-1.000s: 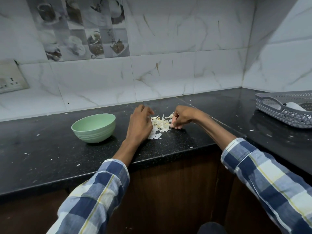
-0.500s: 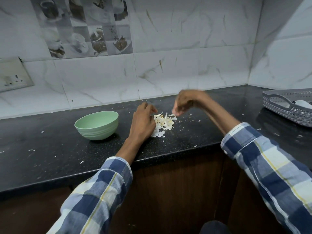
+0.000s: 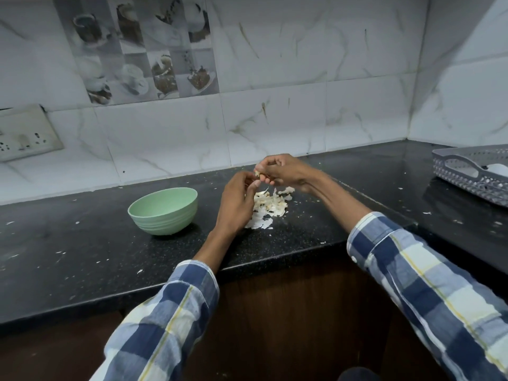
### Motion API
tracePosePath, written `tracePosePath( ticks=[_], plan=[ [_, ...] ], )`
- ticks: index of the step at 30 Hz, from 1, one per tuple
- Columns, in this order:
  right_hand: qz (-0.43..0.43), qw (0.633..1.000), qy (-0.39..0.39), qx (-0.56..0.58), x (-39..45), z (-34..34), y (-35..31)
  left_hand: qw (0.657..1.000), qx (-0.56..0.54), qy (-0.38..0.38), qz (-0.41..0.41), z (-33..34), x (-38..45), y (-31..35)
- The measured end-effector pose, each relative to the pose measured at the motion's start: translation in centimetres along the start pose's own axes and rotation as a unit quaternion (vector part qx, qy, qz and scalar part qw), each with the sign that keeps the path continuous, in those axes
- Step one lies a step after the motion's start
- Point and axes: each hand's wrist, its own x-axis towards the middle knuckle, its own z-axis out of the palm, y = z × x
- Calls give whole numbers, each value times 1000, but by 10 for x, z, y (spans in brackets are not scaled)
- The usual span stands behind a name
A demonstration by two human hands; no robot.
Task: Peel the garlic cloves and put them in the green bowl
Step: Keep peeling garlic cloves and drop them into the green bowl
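Observation:
A garlic clove (image 3: 258, 174) is pinched in the fingertips of my right hand (image 3: 286, 171), raised above the black counter. My left hand (image 3: 236, 202) is lifted beside it, its thumb and fingertips meeting the clove from the left. Below both hands lies a heap of pale garlic skins (image 3: 268, 206) on the counter. The green bowl (image 3: 163, 210) stands upright to the left of my left hand; its inside looks bare from this angle.
A grey perforated basket (image 3: 472, 174) with something white in it sits at the far right of the counter (image 3: 82, 248). Small skin flakes are scattered over the countertop. A tiled wall with a socket plate (image 3: 26, 133) runs behind.
My right hand rose from the skin heap with a clove and came left. My left hand lifted off the counter to meet it above the heap.

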Motion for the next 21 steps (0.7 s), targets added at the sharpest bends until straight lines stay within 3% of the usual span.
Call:
tracePosePath(
  ticks=[6,11,21],
  plan=[
    [-66,994,-18,80,11,19,24,999,-8,48,-12,-4,2,0],
    [-96,993,-31,54,11,23,28,999,-13,44,-23,-5,2,-3],
    [-136,991,16,0,11,18,35,995,4,81,-63,-9,2,0]
  ],
)
